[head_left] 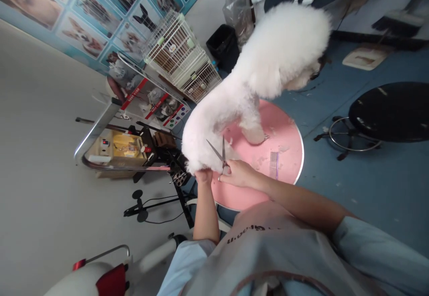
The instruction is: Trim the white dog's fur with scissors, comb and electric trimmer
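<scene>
Holds spread silver metal scissors (pixel 224 158) in right hand (pixel 238 173) with fingers clamped, beside fluffy white dog (pixel 203 128) on round pink surface (pixel 288 162); touches dog's rear with left hand (pixel 203 176). Cannot tell left fingers' closure.

Soft, diffuse indoor light, washed-out white on the dog (pixel 239 81), wide-angle edge stretch.

Wall: plain, grey-white (pixel 40 121), adjoining a blue poster (pixel 114 34) of animal photos. Floor: blue (pixel 325 206), pale scraps scattered about. Round pink surface (pixel 290 141), white rim. Well apart from the poster, a round black stool (pixel 392 112) with metal foot ring. Near the poster: white wire cage (pixel 174 45); black bin (pixel 223 43) just beside it. Pale tray (pixel 365 57) on floor, possibly a dustpan; blurred. Light soft, dimmer toward the corners.
</scene>
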`<state>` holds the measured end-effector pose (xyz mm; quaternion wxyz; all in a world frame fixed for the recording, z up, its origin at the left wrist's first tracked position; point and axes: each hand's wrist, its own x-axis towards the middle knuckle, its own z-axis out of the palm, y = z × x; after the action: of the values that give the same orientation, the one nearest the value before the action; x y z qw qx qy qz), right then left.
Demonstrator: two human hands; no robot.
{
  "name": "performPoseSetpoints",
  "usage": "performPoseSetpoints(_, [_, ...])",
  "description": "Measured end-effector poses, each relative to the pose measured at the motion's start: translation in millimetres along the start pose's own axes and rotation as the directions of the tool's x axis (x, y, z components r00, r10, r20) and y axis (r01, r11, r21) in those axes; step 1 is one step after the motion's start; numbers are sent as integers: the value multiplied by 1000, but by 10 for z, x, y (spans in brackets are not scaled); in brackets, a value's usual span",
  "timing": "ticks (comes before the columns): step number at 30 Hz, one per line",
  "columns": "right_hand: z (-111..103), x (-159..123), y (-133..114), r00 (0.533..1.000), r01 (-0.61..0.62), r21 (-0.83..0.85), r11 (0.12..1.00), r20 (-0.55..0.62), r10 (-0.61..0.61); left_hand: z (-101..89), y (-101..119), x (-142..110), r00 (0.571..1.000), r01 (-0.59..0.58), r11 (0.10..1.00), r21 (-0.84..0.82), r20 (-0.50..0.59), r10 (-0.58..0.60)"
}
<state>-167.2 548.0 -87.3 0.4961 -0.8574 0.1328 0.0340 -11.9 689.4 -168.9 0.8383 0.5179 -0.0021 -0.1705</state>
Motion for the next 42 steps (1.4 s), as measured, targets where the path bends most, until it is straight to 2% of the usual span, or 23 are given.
performPoseSetpoints(5, [-50, 39, 27, 998, 53, 48, 997, 23, -54, 28, -5, -14, 998, 8, 1000, 13, -55, -7])
performPoseSetpoints(10, [-87, 62, 132, 998, 27, 84, 996, 46, -31, 64, -24, -42, 994, -40, 999, 26, -101, 42])
performPoseSetpoints(16, [-100, 18, 311, 988, 12, 115, 993, 152, -30, 109, -37, -66, 987, -48, 999, 12, -154, 50])
performPoseSetpoints(21, [-100, 1, 455, 981, 38, 123, 992, 185, -60, 132, -29, -96, 989, -50, 998, 43, -139, 55])
performPoseSetpoints(25, [-147, 40, 543, 957, 42, 183, 982, 275, -93, 156, -29, -119, 986, -73, 996, 50, -146, 80])
performPoseSetpoints(30, [-207, 135, 620, 949, 72, 179, 981, 289, -123, 170, -26, -119, 985, -83, 996, 44, -149, 89])
performPoseSetpoints(33, [-210, 191, 665, 919, 58, 323, 945, 352, -177, 165, -27, -111, 980, -94, 995, 44, -173, 100])
performPoseSetpoints(36, [-188, 251, 723, 900, 37, 471, 882, 368, -234, 170, -26, -108, 975, -100, 994, 51, -193, 108])
performPoseSetpoints(42, [-150, 341, 888, 840, -17, 613, 790, 437, -321, 186, -24, -118, 974, -82, 996, 27, -209, 86])
